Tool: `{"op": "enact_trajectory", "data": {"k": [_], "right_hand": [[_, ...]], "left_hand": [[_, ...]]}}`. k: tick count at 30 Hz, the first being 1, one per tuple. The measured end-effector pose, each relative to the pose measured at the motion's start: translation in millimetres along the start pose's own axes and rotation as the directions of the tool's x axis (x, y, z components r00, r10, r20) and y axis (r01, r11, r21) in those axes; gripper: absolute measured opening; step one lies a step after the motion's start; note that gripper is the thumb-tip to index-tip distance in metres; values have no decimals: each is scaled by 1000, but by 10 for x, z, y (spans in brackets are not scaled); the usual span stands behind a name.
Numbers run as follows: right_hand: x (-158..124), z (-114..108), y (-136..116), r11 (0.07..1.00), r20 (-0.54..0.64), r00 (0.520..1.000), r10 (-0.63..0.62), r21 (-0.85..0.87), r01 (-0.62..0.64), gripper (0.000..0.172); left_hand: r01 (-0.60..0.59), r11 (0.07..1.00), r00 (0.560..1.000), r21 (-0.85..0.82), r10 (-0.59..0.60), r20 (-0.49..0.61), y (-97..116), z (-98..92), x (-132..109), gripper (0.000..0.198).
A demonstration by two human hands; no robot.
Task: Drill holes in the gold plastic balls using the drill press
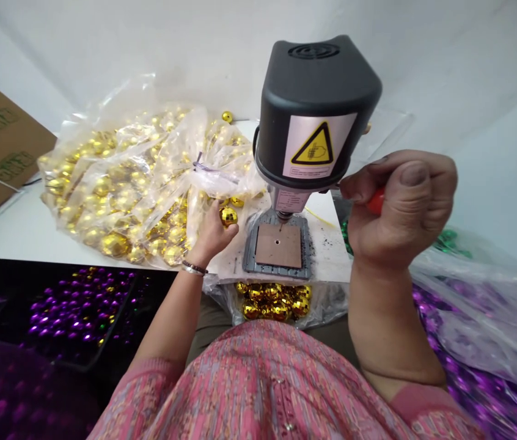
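A gold mirrored ball (229, 216) is held in my left hand (215, 232), between thumb and fingers, beside the opening of a clear plastic bag (125, 177) full of gold balls. My right hand (400, 208) is wrapped round a red knob (376, 200) at the side of a black bench drill press (320, 91). The drill's bit (281, 225) points down above a square brown plate (278, 245), which has a hole in its middle and lies on the grey metal base (250, 260). Dark shavings are scattered round the base.
Gold balls fill a second plastic bag (274, 302) at my lap. Purple balls (75, 308) lie below the white table (6, 235) at left, and more purple balls (483, 373) are at right under plastic. A cardboard box (2, 134) stands far left. One loose gold ball (227, 117) sits near the wall.
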State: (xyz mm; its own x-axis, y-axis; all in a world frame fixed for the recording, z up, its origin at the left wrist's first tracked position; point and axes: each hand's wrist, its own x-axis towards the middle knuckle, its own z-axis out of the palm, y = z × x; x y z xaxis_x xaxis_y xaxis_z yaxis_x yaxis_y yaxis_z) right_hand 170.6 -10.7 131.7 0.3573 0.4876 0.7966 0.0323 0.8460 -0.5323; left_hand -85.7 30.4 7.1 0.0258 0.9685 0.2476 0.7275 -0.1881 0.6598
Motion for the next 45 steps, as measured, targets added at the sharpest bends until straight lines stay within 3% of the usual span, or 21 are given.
{"op": "enact_trajectory", "data": {"k": [1, 3, 5, 7, 11, 14, 18, 24, 29, 34, 39, 45], "right_hand": [[-3, -4, 0, 1000, 6, 1000, 5, -2, -5, 22], [1, -4, -3, 1000, 11, 1000, 4, -1, -4, 22], [35, 8, -2, 1000, 9, 1000, -1, 9, 1, 22], [114, 32, 13, 1000, 8, 1000, -16, 18, 16, 21], [402, 103, 111, 999, 35, 999, -42, 9, 42, 19], [633, 160, 223, 1000, 22, 1000, 13, -1, -13, 19], [781, 209, 331, 997, 3, 998, 68, -24, -67, 24], [718, 237, 378, 999, -30, 1000, -4, 33, 5, 25], [697, 239, 392, 999, -38, 999, -8, 35, 9, 43], [708, 227, 388, 1000, -22, 1000, 5, -19, -5, 48], [689, 216, 405, 999, -11, 1000, -17, -43, 16, 46], [662, 229, 368, 999, -1, 1000, -5, 49, 5, 26]], "left_hand": [[-15, 999, 1000, -48, 16, 18, 40, -36, -43, 74], [-5, 989, 984, -148, 31, 174, 123, -78, -147, 70], [44, 962, 922, -270, 65, 381, 196, -60, -256, 64], [114, 921, 869, -372, 89, 487, 247, 8, -340, 63], [179, 873, 882, -454, 63, 468, 275, 167, -398, 66], [203, 856, 887, -475, 44, 459, 270, 216, -387, 65], [186, 891, 902, -415, 12, 431, 292, 230, -365, 66], [185, 940, 918, -288, -60, 392, 404, 296, -328, 61], [142, 979, 912, -147, -72, 403, 514, 314, -292, 54], [94, 992, 916, -88, -51, 398, 593, 330, -270, 51], [46, 998, 925, -36, -29, 379, 703, 363, -218, 48], [-41, 993, 881, -113, 89, 465, 660, 494, -75, 51]]}}
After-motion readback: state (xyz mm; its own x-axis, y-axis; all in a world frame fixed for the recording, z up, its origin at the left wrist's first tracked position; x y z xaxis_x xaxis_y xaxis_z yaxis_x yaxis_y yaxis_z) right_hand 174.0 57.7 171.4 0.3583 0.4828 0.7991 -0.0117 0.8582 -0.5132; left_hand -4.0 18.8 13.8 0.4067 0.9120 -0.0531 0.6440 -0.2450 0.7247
